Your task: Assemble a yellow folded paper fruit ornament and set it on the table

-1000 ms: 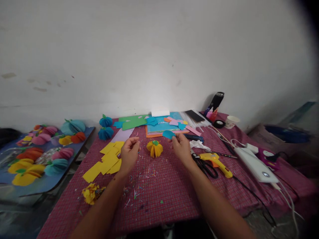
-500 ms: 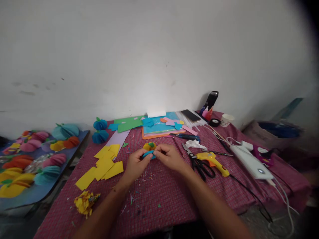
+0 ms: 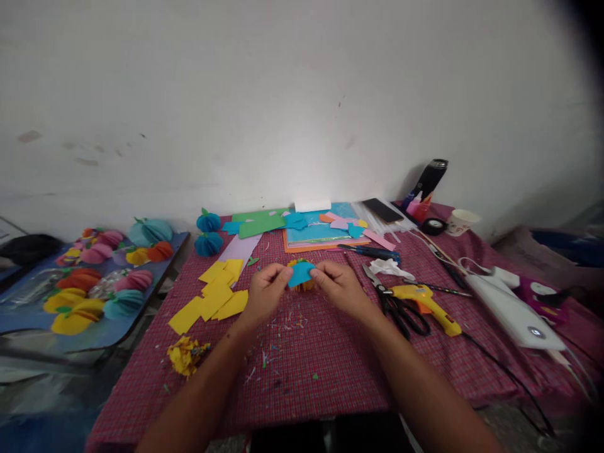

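A small blue paper piece (image 3: pixel 301 274) with a rounded upper edge is stretched between my two hands above the table. My left hand (image 3: pixel 268 290) pinches its left end between thumb and fingers. On the other end, my right hand (image 3: pixel 340 288) has a like pinch. Partly hidden behind the blue paper is a yellow paper craft (image 3: pixel 307 286) on the cloth. Yellow paper rectangles (image 3: pixel 217 298) lie to the left of my left hand, and a crumpled yellow paper bundle (image 3: pixel 185 355) sits nearer to me.
Black-handled scissors (image 3: pixel 401 311) and a yellow glue gun (image 3: pixel 429 302) lie right of my right hand. Behind are green paper (image 3: pixel 262 224), a phone (image 3: pixel 383 211) and a paper cup (image 3: pixel 461 221). Paper pumpkins (image 3: pixel 78 314) cover a blue side table at left. A white power bank (image 3: pixel 514 311) lies at right.
The blue paper has turned so that its flat face shows, where before it was seen as a thin folded strip. The whole view has shifted a little to the left.
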`<state>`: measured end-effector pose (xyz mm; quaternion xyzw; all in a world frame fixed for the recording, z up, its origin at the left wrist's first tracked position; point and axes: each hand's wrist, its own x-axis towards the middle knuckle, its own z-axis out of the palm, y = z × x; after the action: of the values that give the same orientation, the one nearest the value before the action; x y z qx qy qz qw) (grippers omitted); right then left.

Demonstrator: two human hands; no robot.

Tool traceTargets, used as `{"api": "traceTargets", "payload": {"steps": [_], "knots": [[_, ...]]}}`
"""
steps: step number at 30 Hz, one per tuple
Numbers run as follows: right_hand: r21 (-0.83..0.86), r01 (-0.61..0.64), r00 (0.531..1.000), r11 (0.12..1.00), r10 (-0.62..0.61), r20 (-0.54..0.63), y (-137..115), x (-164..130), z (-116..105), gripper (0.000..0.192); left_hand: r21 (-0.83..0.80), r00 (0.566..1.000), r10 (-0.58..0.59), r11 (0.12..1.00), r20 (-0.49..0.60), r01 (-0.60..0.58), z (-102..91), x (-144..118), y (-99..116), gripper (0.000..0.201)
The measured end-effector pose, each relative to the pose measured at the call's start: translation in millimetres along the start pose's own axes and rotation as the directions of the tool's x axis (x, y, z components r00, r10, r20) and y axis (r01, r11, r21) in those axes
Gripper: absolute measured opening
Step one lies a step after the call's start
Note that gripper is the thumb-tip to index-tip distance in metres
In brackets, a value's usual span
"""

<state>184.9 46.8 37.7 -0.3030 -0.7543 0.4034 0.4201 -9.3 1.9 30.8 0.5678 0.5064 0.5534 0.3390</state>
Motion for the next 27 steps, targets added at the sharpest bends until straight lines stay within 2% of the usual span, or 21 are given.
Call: {"api": "traceTargets", "payload": {"steps": [3,6,8,9,11,12,13,15,17,18,21,24,27], "knots": [[0.033,-0.059,0.979,0.998,0.064,-0.195,1.2,2.6,-3.9,0.035,-0.179,0.969,0.017,0.982,-0.246,-0.063,-19.6,13.7,2.9,0.024],[0.106,-0.093,0.937,0.99,0.123,-0.327,5.2,6.2,-8.7,0.036,-0.292,0.876,-0.033,0.948,-0.481,-0.125,-43.3,29.9,-3.5,0.021],[0.135,-0.099,0.927,0.986,0.14,-0.347,6.4,7.0,-9.7,0.035,-0.324,0.824,-0.094,0.939,-0.558,-0.112,-53.5,37.1,-13.9,0.026],[0.13,-0.096,0.931,0.987,0.136,-0.338,6.2,6.6,-9.2,0.034,-0.305,0.829,-0.102,0.949,-0.549,-0.085,-55.3,38.7,-20.2,0.029],[0.079,-0.07,0.957,0.994,0.089,-0.277,4.1,4.5,-5.7,0.033,-0.189,0.897,-0.102,0.982,-0.43,0.021,-51.8,37.6,-32.8,0.031],[0.053,-0.056,0.971,0.997,0.066,-0.23,2.6,3.0,-3.1,0.031,-0.104,0.946,-0.097,0.992,-0.311,0.067,-47.1,35.2,-38.1,0.034],[0.031,-0.03,0.987,0.999,0.035,-0.158,1.0,1.4,-0.2,0.03,-0.026,0.974,-0.082,0.997,-0.213,0.079,-41.1,32.2,-42.3,0.04],[0.012,0.026,0.999,1.0,-0.026,-0.042,-1.6,-1.6,5.3,0.029,0.081,0.997,-0.05,0.995,-0.051,0.054,-28.2,26.3,-47.4,0.055],[-0.016,0.06,0.998,0.998,-0.06,-0.001,-3.0,-3.7,8.9,0.029,0.108,0.998,-0.022,0.994,0.05,0.016,-17.4,23.9,-49.3,0.063],[-0.017,0.068,0.998,0.998,-0.067,0.007,-3.2,-4.3,9.8,0.029,0.084,0.998,-0.02,0.996,0.064,0.014,-13.4,24.7,-49.9,0.064],[0.005,0.067,0.998,0.998,-0.067,0.007,-2.9,-4.8,10.0,0.028,-0.049,0.989,-0.094,0.994,0.114,0.1,-6.3,33.0,-51.7,0.065],[0.016,0.058,0.998,0.998,-0.058,0.003,-3.0,-4.6,9.2,0.028,-0.11,0.971,-0.144,0.98,0.19,0.166,-2.7,41.6,-52.6,0.05],[0.027,0.047,0.999,0.999,-0.047,-0.009,-4.5,-4.2,8.6,0.028,-0.047,0.958,-0.142,0.986,0.249,0.158,-0.5,42.0,-50.0,0.031]]}}
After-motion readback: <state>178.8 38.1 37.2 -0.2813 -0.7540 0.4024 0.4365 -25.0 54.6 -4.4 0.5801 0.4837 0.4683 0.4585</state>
